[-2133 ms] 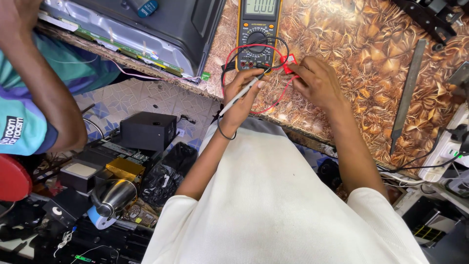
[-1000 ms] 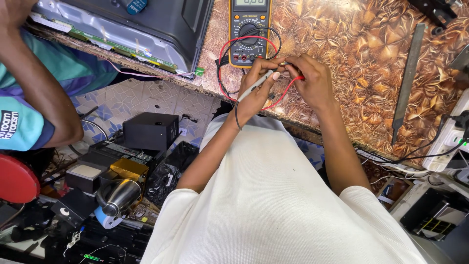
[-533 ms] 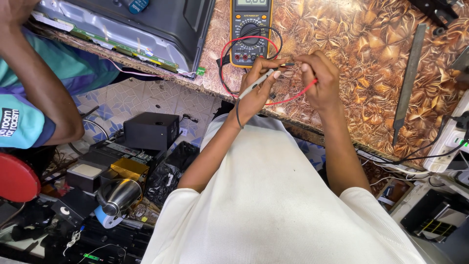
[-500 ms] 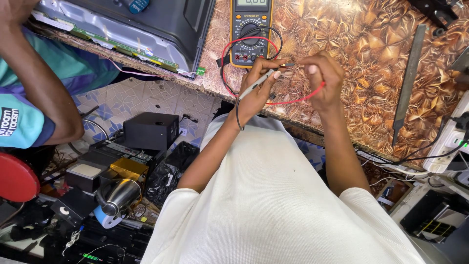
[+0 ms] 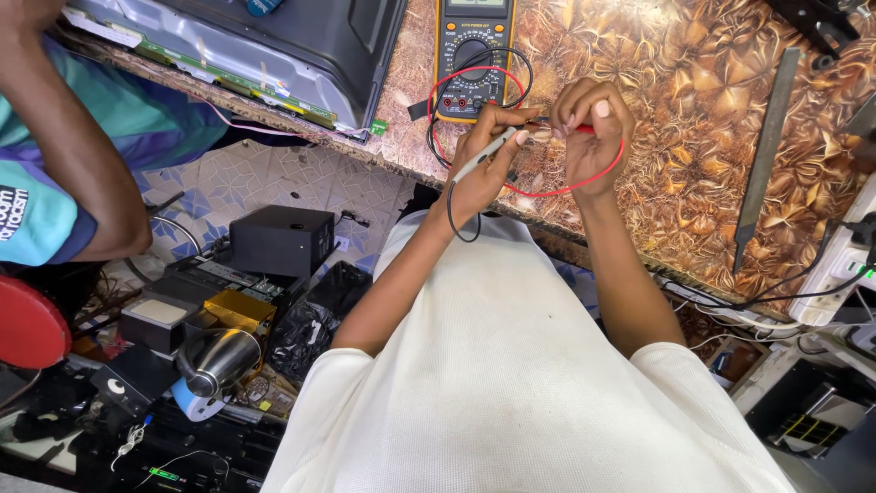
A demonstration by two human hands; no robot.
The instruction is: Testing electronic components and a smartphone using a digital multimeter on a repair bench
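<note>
A yellow multimeter (image 5: 473,59) lies on the brown patterned tabletop (image 5: 693,110), with a black lead and a red lead (image 5: 557,190) running from it. My left hand (image 5: 484,164) is closed around a grey probe (image 5: 482,155) on the black lead. Just to its right, my right hand (image 5: 593,132) pinches the red probe, and the red lead curves under it. The two probe tips meet between my hands, just below the meter.
A flat screen panel (image 5: 274,55) lies at the table's left end. Another person's arm and teal shirt (image 5: 64,164) are at far left. A long metal strip (image 5: 765,160) and a white power strip (image 5: 835,265) are on the right. Black boxes (image 5: 278,239) and a metal cup (image 5: 219,361) clutter the floor.
Over two seconds my hands have drawn together so the probe tips meet. In the last half second they have hardly moved.
</note>
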